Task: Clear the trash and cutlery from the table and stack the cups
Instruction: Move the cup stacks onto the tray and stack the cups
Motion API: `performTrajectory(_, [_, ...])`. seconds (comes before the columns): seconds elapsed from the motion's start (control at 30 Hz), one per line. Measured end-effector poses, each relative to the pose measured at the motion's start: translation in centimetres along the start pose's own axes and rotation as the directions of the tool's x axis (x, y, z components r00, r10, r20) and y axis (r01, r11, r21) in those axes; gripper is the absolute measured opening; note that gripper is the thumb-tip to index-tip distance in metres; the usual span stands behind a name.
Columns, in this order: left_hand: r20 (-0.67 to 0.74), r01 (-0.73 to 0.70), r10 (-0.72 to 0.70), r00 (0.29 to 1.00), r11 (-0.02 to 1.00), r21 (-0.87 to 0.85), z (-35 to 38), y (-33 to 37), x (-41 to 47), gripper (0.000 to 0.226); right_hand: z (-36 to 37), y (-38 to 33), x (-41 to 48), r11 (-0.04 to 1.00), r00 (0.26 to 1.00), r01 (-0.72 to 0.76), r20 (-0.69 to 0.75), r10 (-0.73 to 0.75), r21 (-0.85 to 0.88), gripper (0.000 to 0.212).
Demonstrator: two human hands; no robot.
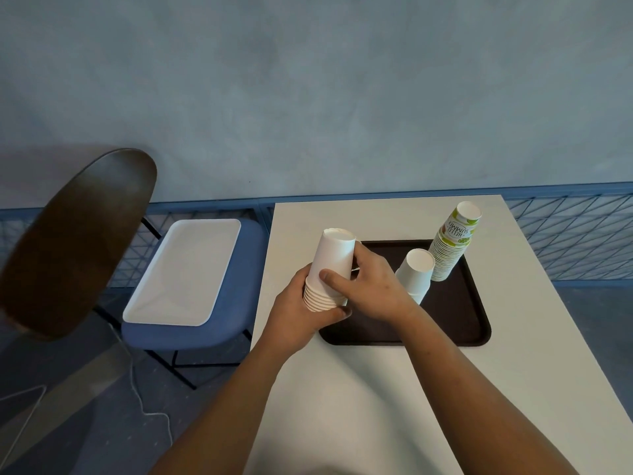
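Clasping cup stack [331, 265] between both hands [297, 315] [375, 291]

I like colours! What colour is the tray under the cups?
The tray is dark brown, clearest in the head view.

The only lettering that can be read is "HELLO SUMMER", in capitals on the side of the printed cup [459, 228]. This cup tops the tall stack [443, 262] on the far right corner of the dark tray [455, 320]. The cup stands mouth down, so the words appear upside down. The last letter curves out of sight round the cup's side.
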State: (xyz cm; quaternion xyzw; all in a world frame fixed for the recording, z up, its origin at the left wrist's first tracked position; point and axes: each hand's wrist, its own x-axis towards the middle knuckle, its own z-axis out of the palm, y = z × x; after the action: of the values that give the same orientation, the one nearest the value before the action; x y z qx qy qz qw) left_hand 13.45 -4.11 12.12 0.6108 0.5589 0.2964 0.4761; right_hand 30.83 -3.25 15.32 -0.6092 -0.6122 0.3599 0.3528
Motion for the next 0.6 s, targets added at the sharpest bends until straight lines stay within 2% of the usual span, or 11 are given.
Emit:
performTrajectory(0.23, [-0.015,-0.007,0.007,1.000,1.000,0.016,0.3,0.3,0.1,0.088,0.0,0.0,-0.3,0.999,0.997,-0.015,-0.072,0.017,0.030,0.054])
performTrajectory(0.47, [-0.020,0.019,-0.018,1.000,0.999,0.046,0.1,-0.1,0.2,0.088,0.0,-0.3,0.0,0.991,0.971,-0.063,-0.222,0.088,0.118,0.042])
performTrajectory(0.53, [-0.012,0.019,-0.019,1.000,0.998,0.066,0.0,-0.4,0.2,0.088,-0.1,-0.4,0.3,0.979,0.955,-0.079,-0.267,0.128,0.187,0.039])
performTrajectory(0.6, [-0.016,0.026,-0.025,1.000,0.997,0.070,-0.1,-0.7,0.2,0.084,-0.2,-0.3,0.9,0.917,0.935,-0.112,-0.273,0.228,0.382,0.037])
